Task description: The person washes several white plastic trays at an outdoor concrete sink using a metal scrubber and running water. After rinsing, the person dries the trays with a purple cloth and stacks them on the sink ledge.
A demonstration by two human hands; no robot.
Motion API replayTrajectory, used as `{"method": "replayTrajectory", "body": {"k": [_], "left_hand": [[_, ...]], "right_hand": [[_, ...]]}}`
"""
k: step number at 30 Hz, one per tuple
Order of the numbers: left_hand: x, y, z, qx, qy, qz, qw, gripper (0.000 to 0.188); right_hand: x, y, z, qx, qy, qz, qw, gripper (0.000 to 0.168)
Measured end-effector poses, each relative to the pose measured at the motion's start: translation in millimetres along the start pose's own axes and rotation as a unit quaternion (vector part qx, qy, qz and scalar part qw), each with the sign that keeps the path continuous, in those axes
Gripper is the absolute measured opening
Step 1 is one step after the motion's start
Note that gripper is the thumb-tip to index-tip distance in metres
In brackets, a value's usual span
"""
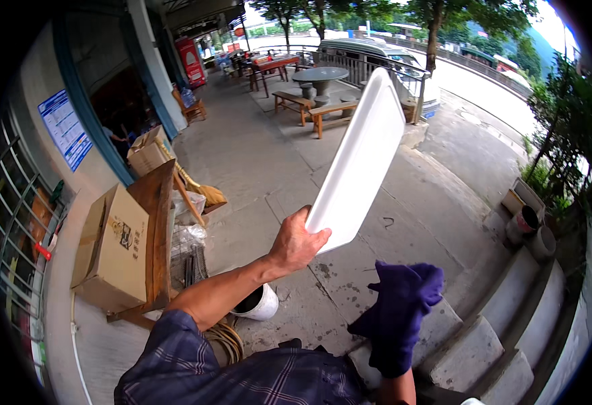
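My left hand grips one end of a white rectangular tray or lid, its thumb over the near edge. The tray is held up and tilted, its far end pointing away over the paving. My right hand is below and to the right of it, apart from it, and is covered by a purple cloth. The cloth hides the fingers.
A cardboard box rests by a wooden bench at left, near a broom. A white bucket and a coiled hose lie close before me. Concrete steps descend at right. Wooden benches stand ahead.
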State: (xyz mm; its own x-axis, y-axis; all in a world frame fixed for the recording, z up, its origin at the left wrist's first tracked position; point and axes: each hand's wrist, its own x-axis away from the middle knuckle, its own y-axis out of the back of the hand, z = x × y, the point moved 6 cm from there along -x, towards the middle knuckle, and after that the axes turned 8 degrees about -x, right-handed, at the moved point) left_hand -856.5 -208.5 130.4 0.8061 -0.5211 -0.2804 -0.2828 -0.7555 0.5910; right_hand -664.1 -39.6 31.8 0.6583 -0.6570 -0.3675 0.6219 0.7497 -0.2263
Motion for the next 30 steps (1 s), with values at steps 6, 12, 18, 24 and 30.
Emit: {"method": "replayTrajectory", "body": {"k": [6,12,18,24,30], "left_hand": [[41,-56,-20,-0.019,-0.16,0.07,0.984,0.032],[72,-43,-13,-0.06,-0.15,0.152,0.975,0.038],[85,-22,2,-0.006,-0.134,0.186,0.973,0.035],[90,-2,22,-0.009,-0.176,0.193,0.965,0.027],[90,-5,17,0.091,-0.032,0.241,0.966,0.03]], "right_hand": [[-33,-84,29,0.203,0.266,0.145,0.931,0.01],[-140,-65,50,0.216,0.003,-0.007,0.976,0.043],[-177,-28,110,0.178,0.079,-0.064,0.979,0.037],[-132,-36,124,-0.133,-0.101,-0.044,0.985,0.034],[-138,25,56,0.151,0.044,-0.244,0.957,0.028]]}}
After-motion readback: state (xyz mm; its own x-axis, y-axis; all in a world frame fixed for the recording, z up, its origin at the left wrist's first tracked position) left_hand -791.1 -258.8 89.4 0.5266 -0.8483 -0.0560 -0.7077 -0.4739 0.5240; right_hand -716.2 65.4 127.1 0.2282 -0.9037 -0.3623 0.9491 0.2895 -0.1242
